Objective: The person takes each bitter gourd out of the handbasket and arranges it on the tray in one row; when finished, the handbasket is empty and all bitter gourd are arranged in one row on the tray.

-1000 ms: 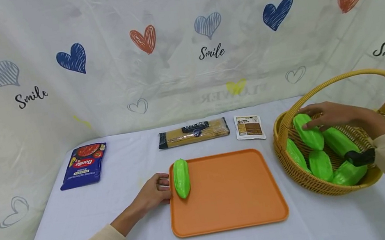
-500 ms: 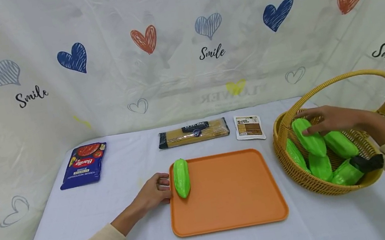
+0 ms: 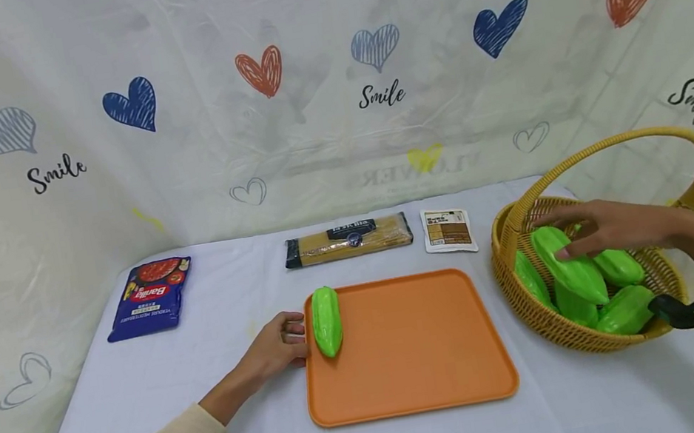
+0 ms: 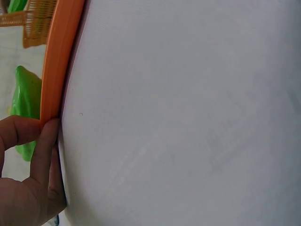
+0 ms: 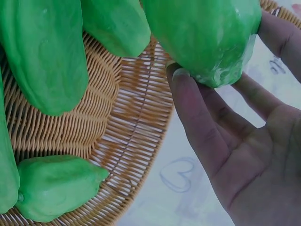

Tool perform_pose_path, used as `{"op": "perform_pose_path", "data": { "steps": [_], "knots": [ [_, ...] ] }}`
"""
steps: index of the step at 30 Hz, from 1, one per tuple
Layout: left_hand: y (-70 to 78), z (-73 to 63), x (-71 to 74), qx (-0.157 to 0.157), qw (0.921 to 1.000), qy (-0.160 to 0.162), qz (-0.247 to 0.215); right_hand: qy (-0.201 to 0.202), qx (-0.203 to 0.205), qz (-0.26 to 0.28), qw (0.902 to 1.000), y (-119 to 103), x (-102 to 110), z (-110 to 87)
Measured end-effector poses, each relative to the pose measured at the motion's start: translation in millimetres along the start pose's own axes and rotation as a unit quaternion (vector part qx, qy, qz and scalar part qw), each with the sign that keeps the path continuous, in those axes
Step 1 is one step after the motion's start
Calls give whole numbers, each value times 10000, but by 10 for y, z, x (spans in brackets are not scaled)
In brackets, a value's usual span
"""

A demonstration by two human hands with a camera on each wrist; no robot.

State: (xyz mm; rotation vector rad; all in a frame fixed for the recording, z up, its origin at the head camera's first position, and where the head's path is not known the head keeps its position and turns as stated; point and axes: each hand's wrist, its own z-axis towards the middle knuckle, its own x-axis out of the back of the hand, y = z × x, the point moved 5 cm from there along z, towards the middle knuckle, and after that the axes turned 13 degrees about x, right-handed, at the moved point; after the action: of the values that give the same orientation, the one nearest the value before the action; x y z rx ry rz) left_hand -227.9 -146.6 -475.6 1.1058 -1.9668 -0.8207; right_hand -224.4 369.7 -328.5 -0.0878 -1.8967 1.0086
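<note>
My right hand (image 3: 620,224) grips a green papaya (image 3: 572,269) inside the wicker basket (image 3: 538,326). In the right wrist view, the fingers and thumb of that hand reach round the lower end of the held papaya (image 5: 207,37). Several other green papayas lie below it, one of them small with a pointed tip (image 5: 61,186). At the left, my left hand (image 3: 272,347) pinches the left rim of the orange tray (image 3: 421,351). The left wrist view shows the thumb and fingers on the rim (image 4: 61,61). One green papaya (image 3: 327,322) lies lengthwise along the tray's left side.
Behind the tray lie a pack of spaghetti (image 3: 350,240) and a small white-and-brown packet (image 3: 448,230). A blue Barilla pouch (image 3: 152,298) is at the back left. The basket's tall handle (image 3: 612,141) arches above the right forearm. A printed curtain (image 3: 322,138) hangs behind the table.
My right hand has shifted slightly toward me, with the papaya's lower end moving down and right in the head view. The left hand and the tray stay in place.
</note>
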Motion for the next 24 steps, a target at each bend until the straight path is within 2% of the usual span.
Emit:
{"op": "perform_pose_path", "data": {
  "steps": [4,11,15,19,24],
  "knots": [
    [12,-17,-5,6,10000,-23,36,-53,37,-42,10000,-73,-39,-53],
    [-8,0,-5,-20,10000,-11,-10,-19,203,-551,9983,-197,-96,-100],
    [-13,1,-1,-20,10000,13,4,-37,223,-468,9986,-254,-137,-110],
    [-9,-7,1,-20,10000,31,29,-36,410,-360,9985,-319,-185,-100],
    [-2,-11,-8,-18,10000,19,-15,-218,517,-106,9984,-393,-266,-73]
  ]
}}
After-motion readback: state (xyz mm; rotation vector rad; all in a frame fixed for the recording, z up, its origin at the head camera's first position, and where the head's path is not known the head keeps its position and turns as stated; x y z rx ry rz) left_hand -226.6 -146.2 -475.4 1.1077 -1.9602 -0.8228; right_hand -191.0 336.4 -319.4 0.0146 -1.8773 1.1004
